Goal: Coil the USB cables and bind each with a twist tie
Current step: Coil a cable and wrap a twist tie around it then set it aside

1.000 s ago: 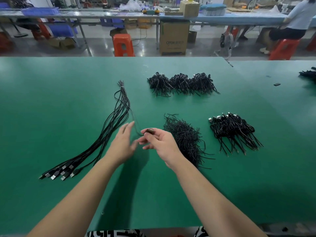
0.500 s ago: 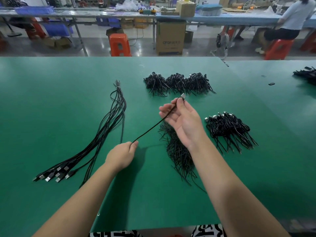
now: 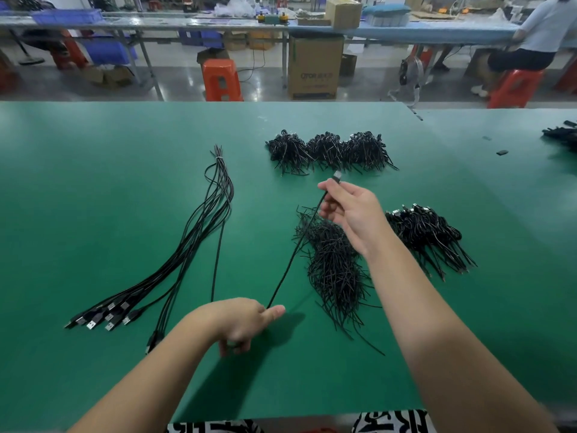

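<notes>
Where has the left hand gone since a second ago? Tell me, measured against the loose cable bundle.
Yes, it moved. The left hand dropped toward the table's near edge, now level with the plugs of the loose cable bundle, pinching the single cable.

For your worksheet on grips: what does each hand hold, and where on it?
One USB cable: right hand pinches it below the plug; left hand grips it farther along.

Both forearms reach forward, bare. The right hand point(image 3: 349, 214) is raised and farther out, palm turned leftward, its fingertips point(image 3: 324, 186) pinching a cable point(image 3: 293, 251) near its plug. The left hand point(image 3: 237, 320) sits lower and nearer — knuckles up, fingers curled, thumb pointing right — gripping the same cable.
</notes>
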{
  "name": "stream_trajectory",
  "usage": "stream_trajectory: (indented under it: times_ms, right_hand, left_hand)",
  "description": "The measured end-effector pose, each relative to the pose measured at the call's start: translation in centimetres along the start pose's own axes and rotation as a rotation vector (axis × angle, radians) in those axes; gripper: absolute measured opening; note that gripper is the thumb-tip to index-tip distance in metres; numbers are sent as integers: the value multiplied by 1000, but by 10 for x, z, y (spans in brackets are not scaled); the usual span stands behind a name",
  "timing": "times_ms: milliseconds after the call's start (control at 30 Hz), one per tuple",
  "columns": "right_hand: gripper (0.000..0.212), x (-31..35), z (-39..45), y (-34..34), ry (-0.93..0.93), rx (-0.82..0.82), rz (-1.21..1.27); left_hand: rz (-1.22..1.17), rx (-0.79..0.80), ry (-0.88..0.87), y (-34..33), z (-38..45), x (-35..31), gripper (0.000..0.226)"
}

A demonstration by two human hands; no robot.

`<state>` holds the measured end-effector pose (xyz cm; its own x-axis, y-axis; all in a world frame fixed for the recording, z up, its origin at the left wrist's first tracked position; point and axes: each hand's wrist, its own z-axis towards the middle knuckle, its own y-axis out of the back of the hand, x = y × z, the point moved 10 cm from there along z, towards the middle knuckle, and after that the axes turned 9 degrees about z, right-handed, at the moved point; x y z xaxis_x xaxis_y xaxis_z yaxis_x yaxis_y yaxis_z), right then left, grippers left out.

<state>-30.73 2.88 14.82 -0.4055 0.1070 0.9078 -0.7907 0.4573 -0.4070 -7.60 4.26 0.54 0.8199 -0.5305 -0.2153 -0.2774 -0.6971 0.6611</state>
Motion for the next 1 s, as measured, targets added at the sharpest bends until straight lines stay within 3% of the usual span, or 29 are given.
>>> stream_trajectory:
  times_ms: [67, 100, 167, 267, 433, 700, 800, 900, 1000]
  right_hand:
    - [20, -11, -1, -4, -47, 56, -64]
    - [21, -18, -3, -6, -70, 84, -117]
    - [21, -30, -5, -14, -92, 138, -222]
    - [19, -43, -8, -28, -66, 181, -317]
    - [22, -50, -19, -42, -23, 228, -459]
    - [13, -61, -29, -45, -69, 299, -378]
    - [30, -68, -26, -41, -102, 261, -398]
    - [46, -79, -24, -31, -158, 200, -438]
    - [47, -96, -35, -43, -237, 286, -412]
  left_hand:
    - [281, -319, -1, 36, -8, -8, 72]
    - [304, -499, -22, 56, -17, -15, 65]
    - [56, -708, -129, 87, -31, -23, 48]
    - [-274, -720, -235, 109, -31, -30, 36]
    - [-323, -697, -236, 120, -22, -45, 45]
    - [-183, -767, -160, 124, -20, -50, 55]
    - [-200, -798, -146, 125, -23, -48, 55]
    - [-402, -954, -205, 140, -40, -40, 47]
    - [-679, -949, -286, 145, -45, -32, 41]
